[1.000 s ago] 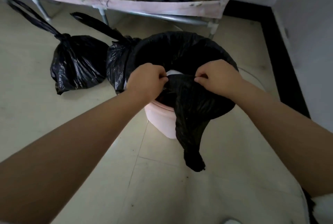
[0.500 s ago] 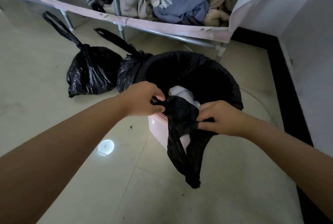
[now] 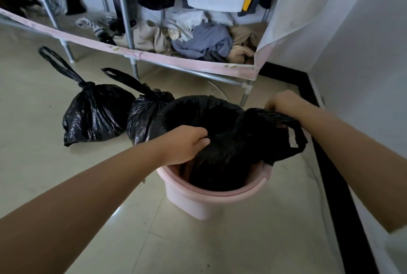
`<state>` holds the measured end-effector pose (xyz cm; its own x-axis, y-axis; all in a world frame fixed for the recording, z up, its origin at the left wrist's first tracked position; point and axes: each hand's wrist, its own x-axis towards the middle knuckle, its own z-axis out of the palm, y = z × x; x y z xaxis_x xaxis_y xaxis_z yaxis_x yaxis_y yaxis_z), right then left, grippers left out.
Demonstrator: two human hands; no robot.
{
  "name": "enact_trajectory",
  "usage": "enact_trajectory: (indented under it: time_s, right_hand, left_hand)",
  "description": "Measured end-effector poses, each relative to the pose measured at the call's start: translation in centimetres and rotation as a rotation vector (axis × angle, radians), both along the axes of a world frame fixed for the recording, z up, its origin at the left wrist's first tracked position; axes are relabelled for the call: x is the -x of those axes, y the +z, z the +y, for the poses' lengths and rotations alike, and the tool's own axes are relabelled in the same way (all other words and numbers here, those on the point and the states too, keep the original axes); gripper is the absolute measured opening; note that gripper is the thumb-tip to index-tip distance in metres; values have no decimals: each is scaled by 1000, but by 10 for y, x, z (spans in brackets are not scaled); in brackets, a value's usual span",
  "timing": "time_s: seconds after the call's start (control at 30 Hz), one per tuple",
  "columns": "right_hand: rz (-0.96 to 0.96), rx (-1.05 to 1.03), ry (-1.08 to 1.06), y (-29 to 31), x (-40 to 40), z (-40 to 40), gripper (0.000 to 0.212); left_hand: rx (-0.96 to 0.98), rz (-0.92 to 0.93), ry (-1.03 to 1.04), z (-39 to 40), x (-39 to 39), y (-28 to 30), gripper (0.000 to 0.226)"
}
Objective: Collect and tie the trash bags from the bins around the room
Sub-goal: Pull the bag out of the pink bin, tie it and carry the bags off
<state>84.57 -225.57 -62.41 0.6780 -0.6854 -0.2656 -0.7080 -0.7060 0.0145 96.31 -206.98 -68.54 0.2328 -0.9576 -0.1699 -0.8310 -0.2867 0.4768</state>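
On the tiled floor point(image 3: 220, 247), close to the corner where two white walls meet, stands one pink bin point(image 3: 211, 198). It holds one black trash bag point(image 3: 231, 141), whose far edge is draped over the far rim of the bin while the near part is gathered up inside and above it; what lies within the bag cannot be seen. The left hand point(image 3: 185, 143) is closed on a bunch of the plastic at the near left side of the bin's mouth. The right hand point(image 3: 284, 100) is curled around the bag's upper edge at the far right side, with one looped handle point(image 3: 295, 139) of the bag hanging beneath the wrist. So the two hands are apart, each clamped on the same bag.

Just left of the bin lie two tied black bags, both knotted with long handle loops sticking up toward the left. The nearer tied bag point(image 3: 145, 115) touches the bin's bag; the farther tied bag point(image 3: 94, 112) lies against it on the left.

Behind them, along the far edge of the floor, stands one metal-framed wardrobe point(image 3: 189, 64) with a pale pink fabric edge. Its bottom shelf holds a heap of crumpled clothes point(image 3: 198, 40) in grey, beige and white, and more garments hang above.
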Motion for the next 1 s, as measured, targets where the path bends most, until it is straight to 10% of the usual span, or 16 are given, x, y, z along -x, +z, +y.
enact_trajectory:
  time_s: [0.17, 0.3, 0.37, 0.67, 1.0]
  right_hand:
    - [-465, -628, -99, 5, 27, 30, 33]
    - [157, -175, 284, -16, 34, 52, 71]
    - [207, -3, 290, -22, 30, 53, 46]
    - [-594, -550, -349, 16, 17, 3, 36]
    - [-305, -822, -214, 61, 37, -11, 13]
  left_hand:
    - [-105, -111, -12, 16, -12, 4, 30]
    - [-188, -290, 71, 30, -24, 4, 12]
    - [-240, -364, 105, 36, -29, 2, 10]
    - [175, 172, 313, 18, -24, 12, 34]
    - [-352, -651, 141, 25, -85, 27, 35]
